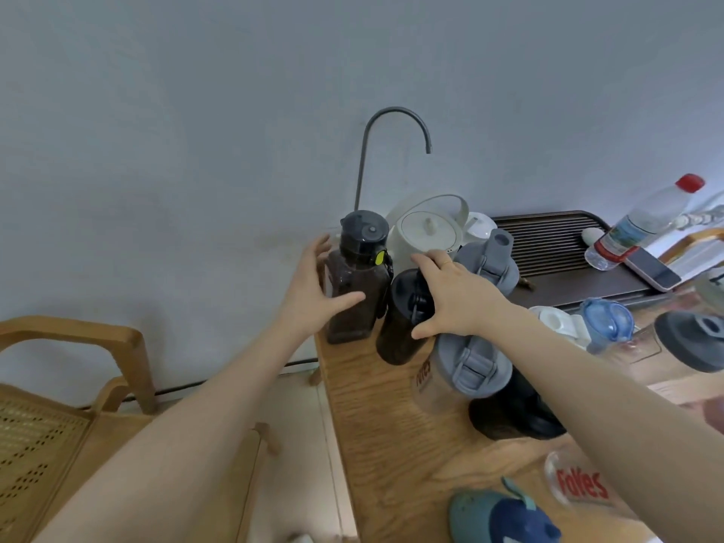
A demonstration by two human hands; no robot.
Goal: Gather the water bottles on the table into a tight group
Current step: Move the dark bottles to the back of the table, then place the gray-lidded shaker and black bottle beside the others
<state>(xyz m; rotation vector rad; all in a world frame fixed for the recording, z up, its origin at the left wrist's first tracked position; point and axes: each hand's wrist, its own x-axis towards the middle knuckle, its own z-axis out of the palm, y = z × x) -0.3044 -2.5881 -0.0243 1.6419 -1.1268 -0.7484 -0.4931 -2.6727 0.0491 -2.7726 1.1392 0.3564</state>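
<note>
Bottles crowd the bench (391,444) edge. Left hand (313,291) open vs brown bottle (358,284); right hand (450,295) grips black bottle (399,327) lid

Table (376,425): runs along the wall; chair (70,386) on the floor to its left.
Far left corner: square bottle (358,284), left hand (313,291) against its left side.
Just right of it: round bottle (403,319), touching; right hand (454,299) on its top.
Behind both: kettle (427,233), curved spout (391,131) rising behind it.
Right of round bottle: two lidded bottles (470,370), one behind the other.
Tray (548,248): back right; tilted plastic bottle (642,221) and phone (654,268) at its right end.
</note>
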